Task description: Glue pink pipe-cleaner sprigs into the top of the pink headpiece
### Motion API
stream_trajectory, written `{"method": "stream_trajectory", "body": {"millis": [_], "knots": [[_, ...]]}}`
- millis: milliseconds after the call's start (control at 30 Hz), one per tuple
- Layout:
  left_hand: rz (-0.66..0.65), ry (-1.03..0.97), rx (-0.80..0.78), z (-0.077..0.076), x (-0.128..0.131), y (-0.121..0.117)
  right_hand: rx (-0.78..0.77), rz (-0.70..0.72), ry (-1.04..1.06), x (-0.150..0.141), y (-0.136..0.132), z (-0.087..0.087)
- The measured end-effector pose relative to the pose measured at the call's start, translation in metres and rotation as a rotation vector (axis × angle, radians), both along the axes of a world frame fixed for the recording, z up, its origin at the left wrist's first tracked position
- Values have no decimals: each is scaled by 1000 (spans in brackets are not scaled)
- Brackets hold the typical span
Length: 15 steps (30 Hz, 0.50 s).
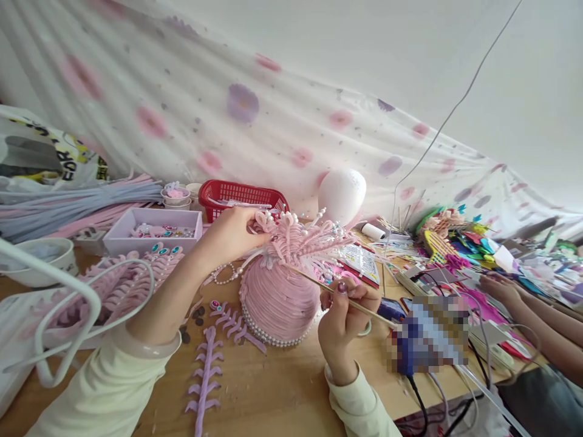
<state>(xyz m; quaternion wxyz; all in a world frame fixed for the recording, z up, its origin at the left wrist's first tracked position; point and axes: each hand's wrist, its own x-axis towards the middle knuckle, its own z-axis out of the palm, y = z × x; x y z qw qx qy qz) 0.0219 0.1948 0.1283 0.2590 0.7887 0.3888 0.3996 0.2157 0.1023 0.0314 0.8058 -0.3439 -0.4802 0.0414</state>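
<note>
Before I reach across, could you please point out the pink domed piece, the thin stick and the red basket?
Pink domed piece (279,303): head view, on its rounded, ridged side.
Thin stick (310,278): head view, on its bare shaft.
Red basket (248,192): head view, on its far wall.

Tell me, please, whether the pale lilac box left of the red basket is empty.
Not empty: small jewel-like pieces show inside the open-topped lilac box; how full it is, I cannot tell.

Curtain (182,121): pale, pink and purple flowers.
Cord (464,94): thin, slanting before the curtain.
Basket (255,193): red, lattice-sided, near curtain.
Bag (68,156): printed, far left.
Bowl (64,267): white, nearer than bag.
</note>
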Motion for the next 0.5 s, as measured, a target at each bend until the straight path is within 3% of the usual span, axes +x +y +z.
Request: {"method": "stream_trajectory", "body": {"millis": [167, 367, 500], "knots": [[-2, 0, 0, 1, 1, 1, -102, 27, 147, 0, -1, 3], [15, 18, 0, 1, 0, 0, -73, -50, 191, 3, -3, 7], [11, 13, -5, 1, -1, -1, -130, -6, 177, 6, -1, 6]]}}
